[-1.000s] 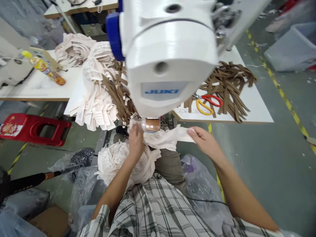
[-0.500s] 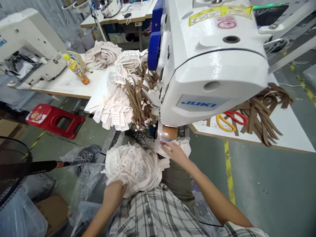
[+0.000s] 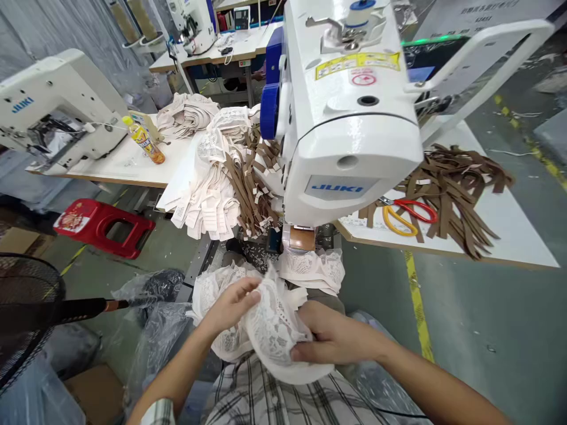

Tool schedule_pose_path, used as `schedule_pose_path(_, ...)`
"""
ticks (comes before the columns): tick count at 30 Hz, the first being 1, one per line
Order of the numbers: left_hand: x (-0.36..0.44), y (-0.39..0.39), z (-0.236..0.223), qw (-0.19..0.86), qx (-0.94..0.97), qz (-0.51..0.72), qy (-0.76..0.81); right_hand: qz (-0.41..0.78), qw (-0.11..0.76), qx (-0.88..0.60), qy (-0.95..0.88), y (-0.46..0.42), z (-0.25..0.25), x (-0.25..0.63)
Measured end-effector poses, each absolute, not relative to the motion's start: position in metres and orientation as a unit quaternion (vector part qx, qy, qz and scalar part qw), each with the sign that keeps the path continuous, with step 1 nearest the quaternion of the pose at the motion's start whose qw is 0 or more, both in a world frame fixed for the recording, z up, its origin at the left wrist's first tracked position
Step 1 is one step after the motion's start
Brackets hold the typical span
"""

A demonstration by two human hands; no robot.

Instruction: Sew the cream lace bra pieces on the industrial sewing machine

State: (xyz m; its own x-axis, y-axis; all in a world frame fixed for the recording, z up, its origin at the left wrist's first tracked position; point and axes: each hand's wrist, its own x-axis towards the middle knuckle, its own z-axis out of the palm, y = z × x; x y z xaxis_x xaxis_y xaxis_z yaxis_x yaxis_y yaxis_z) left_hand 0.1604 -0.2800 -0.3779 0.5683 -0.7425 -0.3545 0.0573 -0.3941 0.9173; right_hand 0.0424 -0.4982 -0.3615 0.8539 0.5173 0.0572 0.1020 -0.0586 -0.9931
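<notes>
A white lace garment piece (image 3: 272,330) lies in my lap, held by both hands. My left hand (image 3: 230,304) pinches its upper left edge, fingers closed on the lace. Gripping its lower right side is my right hand (image 3: 330,339), thumb on top. Under it sits a heap of similar lace pieces (image 3: 212,289). Another pale piece (image 3: 312,268) lies beneath the head of the white JUKI sewing machine (image 3: 349,130) just ahead of my hands.
Cream and brown strips (image 3: 221,177) are piled left of the machine, more brown strips (image 3: 456,183) and red-and-yellow scissors (image 3: 403,212) on the right. A yellow bottle (image 3: 144,140), a second machine (image 3: 53,112), a red stool (image 3: 104,227), a fan (image 3: 26,307) and plastic bags (image 3: 150,330) stand left.
My right hand drew back from under the machine head to my lap. Both hands came together and took hold of one lace piece, lifting it off the heap.
</notes>
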Motion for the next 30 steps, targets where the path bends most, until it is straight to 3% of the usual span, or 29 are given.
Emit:
schedule_pose_path(3,0.168,-0.314,-0.401,0.551,0.591,-0.563,-0.172,0.123,0.617,-0.760,-0.161,-0.522,-0.355,0.018)
schedule_pose_path(9,0.166,-0.352,-0.399,0.558,0.567,-0.581,-0.170,0.122,0.631,-0.762,0.072,-0.557,-0.371,-0.023)
schedule_pose_path(13,0.164,-0.368,-0.381,0.510,0.630,-0.512,-0.284,0.185,0.574,-0.786,0.138,-0.578,-0.385,-0.030)
schedule_pose_path(17,0.155,-0.387,-0.359,0.420,0.650,-0.427,-0.468,0.004,0.503,-0.850,0.154,-0.582,-0.393,-0.010)
schedule_pose_path(20,0.157,-0.398,-0.345,0.379,0.659,-0.369,-0.535,0.004,0.536,-0.843,0.029,-0.577,-0.390,0.014)
schedule_pose_path(30,0.217,-0.414,-0.330,0.434,0.810,-0.286,-0.271,-0.066,0.579,-0.793,0.181,-0.585,-0.375,0.083)
